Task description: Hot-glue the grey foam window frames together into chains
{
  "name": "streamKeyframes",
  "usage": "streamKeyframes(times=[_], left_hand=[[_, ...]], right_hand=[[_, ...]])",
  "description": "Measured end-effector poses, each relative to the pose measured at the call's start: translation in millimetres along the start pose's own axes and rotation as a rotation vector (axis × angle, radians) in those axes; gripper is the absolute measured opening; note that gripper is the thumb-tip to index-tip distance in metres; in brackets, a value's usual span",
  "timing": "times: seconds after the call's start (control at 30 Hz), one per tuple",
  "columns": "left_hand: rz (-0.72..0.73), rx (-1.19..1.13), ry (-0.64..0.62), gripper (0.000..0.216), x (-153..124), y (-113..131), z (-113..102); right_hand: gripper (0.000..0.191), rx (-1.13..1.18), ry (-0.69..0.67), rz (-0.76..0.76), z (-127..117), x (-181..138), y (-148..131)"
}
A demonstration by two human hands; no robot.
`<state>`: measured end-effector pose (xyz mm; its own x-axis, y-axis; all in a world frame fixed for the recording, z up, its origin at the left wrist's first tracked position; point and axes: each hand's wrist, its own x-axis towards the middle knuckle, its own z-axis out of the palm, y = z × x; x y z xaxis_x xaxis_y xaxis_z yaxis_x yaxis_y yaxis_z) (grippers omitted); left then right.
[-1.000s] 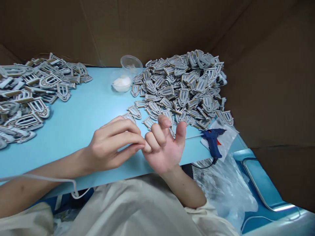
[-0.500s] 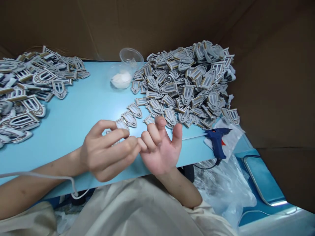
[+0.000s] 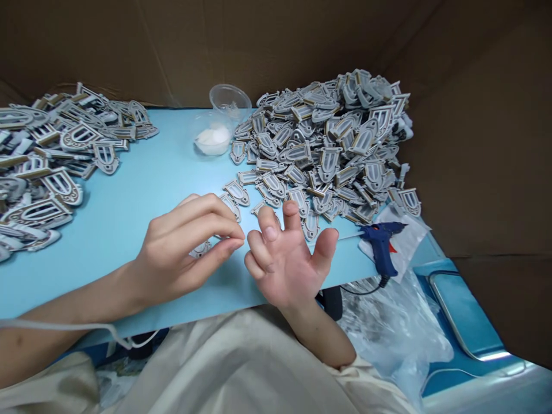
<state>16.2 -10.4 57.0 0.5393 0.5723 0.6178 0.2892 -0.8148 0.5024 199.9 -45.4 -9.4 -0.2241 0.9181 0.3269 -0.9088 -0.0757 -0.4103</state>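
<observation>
My left hand [image 3: 185,247] hovers over the table's front part, thumb and fingertips pinched together. Anything between those tips is too small to make out. Palm up beside it, my right hand [image 3: 287,259] has its thumb spread and its fingers loosely curled, and nothing shows in it. A small gap separates the two hands. Just behind them lies a short row of grey shield-shaped frame pieces [image 3: 237,192], partly covered by my left hand. These pieces have slotted openings and a small hole near the tip.
A large heap of similar pieces [image 3: 328,138] fills the back right; another pile [image 3: 38,213] lies at left. Two clear plastic cups stand at the back, one with white material [image 3: 213,140]. A blue glue gun [image 3: 382,247] rests at right on a white sheet. Cardboard walls enclose the table.
My hands have come apart; before, my left fingers touched my right little finger. My left hand has shifted slightly, fingers now straighter. My right hand has moved a little right and its fingers have opened more.
</observation>
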Motion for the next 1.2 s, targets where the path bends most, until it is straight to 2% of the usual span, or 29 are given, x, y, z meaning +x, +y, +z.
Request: streamKeyframes(times=[0.17,0.37,0.5,0.6,0.7,0.83,1.0,1.1,1.2], left_hand=[[0.054,0.017,-0.054,0.014,-2.1,-0.4,-0.5],[0.03,0.041,-0.029,0.015,-5.5,-1.0,0.1],[0.17,0.21,-0.033,0.014,-7.6,-4.7,7.8],[0.204,0.212,-0.029,0.012,-8.3,-6.7,12.2],[0.083,0.037,-0.034,0.015,-6.5,-4.5,11.5],[-0.208,-0.238,0.046,0.014,-2.7,1.8,9.3],[-0.564,-0.496,0.039,0.017,-0.2,6.7,13.1],[-0.659,-0.578,0.029,0.03,0.8,7.3,15.3],[-0.663,-0.619,0.032,0.037,1.6,6.9,16.0]], right_hand=[[0.051,-0.188,-0.057,-0.054,6.9,-2.9,0.1],[0.051,-0.292,-0.075,-0.043,9.7,-4.9,1.5],[0.051,-0.293,-0.03,-0.044,9.9,-4.9,3.1],[0.052,-0.233,-0.073,-0.061,8.0,-4.7,4.3],[0.056,-0.13,-0.111,-0.051,3.8,-4.1,4.0],[0.058,0.015,-0.071,0.012,-1.4,-2.2,1.5],[0.057,-0.025,0.009,0.052,-1.7,-0.7,2.5],[0.057,-0.08,0.024,0.044,0.6,-0.7,5.9],[0.055,-0.12,0.008,0.022,3.5,-0.5,7.9]])
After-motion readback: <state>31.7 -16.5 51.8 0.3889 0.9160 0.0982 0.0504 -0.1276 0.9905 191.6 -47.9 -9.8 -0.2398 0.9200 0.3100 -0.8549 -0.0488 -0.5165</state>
